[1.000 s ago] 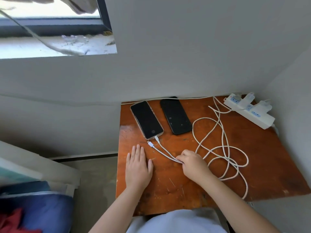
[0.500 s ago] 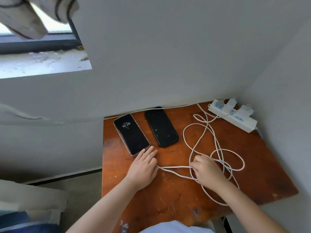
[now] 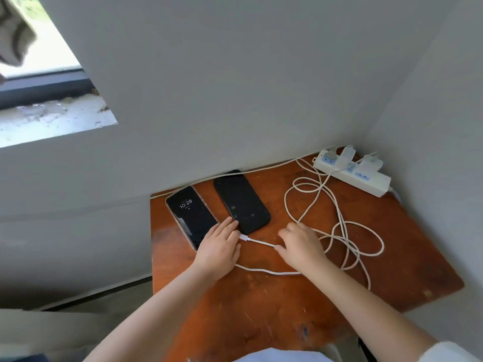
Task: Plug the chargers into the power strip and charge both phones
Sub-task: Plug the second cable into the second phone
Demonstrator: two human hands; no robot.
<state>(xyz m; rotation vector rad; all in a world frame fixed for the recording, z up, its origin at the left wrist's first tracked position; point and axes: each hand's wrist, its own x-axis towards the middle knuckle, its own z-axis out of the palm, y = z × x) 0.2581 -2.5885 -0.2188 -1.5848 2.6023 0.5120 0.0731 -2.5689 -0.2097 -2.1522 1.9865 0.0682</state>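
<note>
**Cable end at second phone: handling assessment**

The two chargers [image 3: 350,159] are seated in the power strip [image 3: 376,182], at the far right corner of the wooden table [image 3: 261,309]. The lit phone [image 3: 192,216] lies at the far left of the table and shows a clock; its lower end is covered by the left hand [image 3: 218,248], so a cable connection there cannot be confirmed. The dark phone [image 3: 241,201] lies just beside it, screen blank.

The left hand rests flat and fairly open over the lit phone's lower corner, fingers extended towards the dark phone; whether it grips anything cannot be told. The right hand [image 3: 300,242] is loosely curled, with its fingertips [image 3: 277,247] on the white cable [image 3: 261,242] a little back from the connector [image 3: 244,238]. The connector lies on the table just beside the dark phone's lower edge, apparently not inserted.

Judgement: the cable is light and limp and will not push true if held far back; the rigid connector housing is the proper place to pinch it. The loose coils [image 3: 339,231] to the right could drag or snag. The phones are smooth, thin and likely to slide on the wood, so the dark phone wants steadying at its sides during insertion. The port calls for straight alignment, not force.
</note>
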